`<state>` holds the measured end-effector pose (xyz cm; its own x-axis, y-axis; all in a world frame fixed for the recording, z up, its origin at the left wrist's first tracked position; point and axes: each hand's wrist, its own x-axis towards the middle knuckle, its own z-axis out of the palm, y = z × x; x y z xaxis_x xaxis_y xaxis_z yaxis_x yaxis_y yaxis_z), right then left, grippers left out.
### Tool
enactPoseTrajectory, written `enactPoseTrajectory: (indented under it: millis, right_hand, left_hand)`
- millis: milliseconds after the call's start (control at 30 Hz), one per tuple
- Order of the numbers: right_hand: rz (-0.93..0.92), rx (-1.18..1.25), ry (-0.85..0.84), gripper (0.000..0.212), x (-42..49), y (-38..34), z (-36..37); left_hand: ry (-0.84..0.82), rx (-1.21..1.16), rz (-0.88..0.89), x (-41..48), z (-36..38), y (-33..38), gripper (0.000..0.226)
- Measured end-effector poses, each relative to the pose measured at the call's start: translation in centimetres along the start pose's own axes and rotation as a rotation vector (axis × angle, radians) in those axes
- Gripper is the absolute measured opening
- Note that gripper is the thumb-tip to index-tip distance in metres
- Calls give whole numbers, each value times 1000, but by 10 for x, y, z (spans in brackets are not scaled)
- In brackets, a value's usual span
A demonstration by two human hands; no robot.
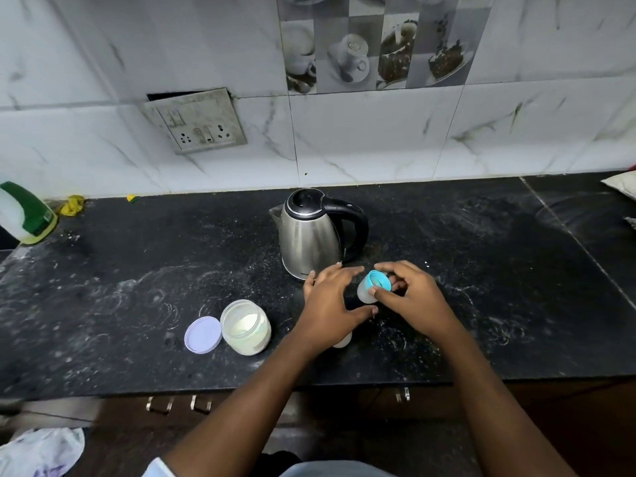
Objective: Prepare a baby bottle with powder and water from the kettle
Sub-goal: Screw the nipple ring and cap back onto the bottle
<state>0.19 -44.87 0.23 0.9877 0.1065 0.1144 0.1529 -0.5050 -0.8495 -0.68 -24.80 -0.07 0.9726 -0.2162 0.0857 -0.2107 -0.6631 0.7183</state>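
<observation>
A steel kettle [309, 235] with a black lid and handle stands at the back middle of the black counter [137, 304]. In front of it my right hand [413, 297] grips the bottle's teal screw ring with its translucent cap [373, 285], tilted toward me. My left hand [330, 304] hovers beside it with fingers spread and nothing in it. Only a small white part of the baby bottle [343, 340] shows under my left wrist. To the left stands the open powder jar [246, 327], with white powder inside. Its lilac lid [203, 334] lies flat next to it.
A green and white bottle [25, 213] and a yellow cloth [72, 204] sit at the far left by the wall. A wall socket [196, 122] is above the counter. A pale cloth [623, 185] lies at the right edge. Drawer handles [179, 404] show below the counter's front edge.
</observation>
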Motion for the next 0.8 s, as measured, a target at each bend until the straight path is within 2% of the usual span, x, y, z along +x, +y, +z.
enactPoseTrajectory:
  millis: [167, 300, 367, 467, 633, 700, 800]
  right_hand:
    - [-50, 85, 7, 38, -6, -23, -6]
    - [-106, 160, 110, 28, -6, -30, -13]
    - [-85, 321, 146, 29, -4, -34, -20]
    - [-36, 545, 115, 34, -3, -36, -26]
    - [156, 856, 23, 33, -11, -24, -15]
    - [230, 793, 11, 31, -16, -19, -9]
    - [290, 684, -67, 38, -22, -16, 2]
  left_hand:
    - [5, -32, 23, 13, 2, 2, 55]
    - [11, -60, 35, 11, 3, 2, 50]
    - [27, -152, 25, 10, 1, -4, 49]
    - [86, -427, -46, 7, -4, -18, 46]
    - [284, -609, -186, -8, -15, -38, 41]
    - [330, -630, -212, -22, -15, -44, 37]
    - [370, -649, -273, -44, -5, -54, 35]
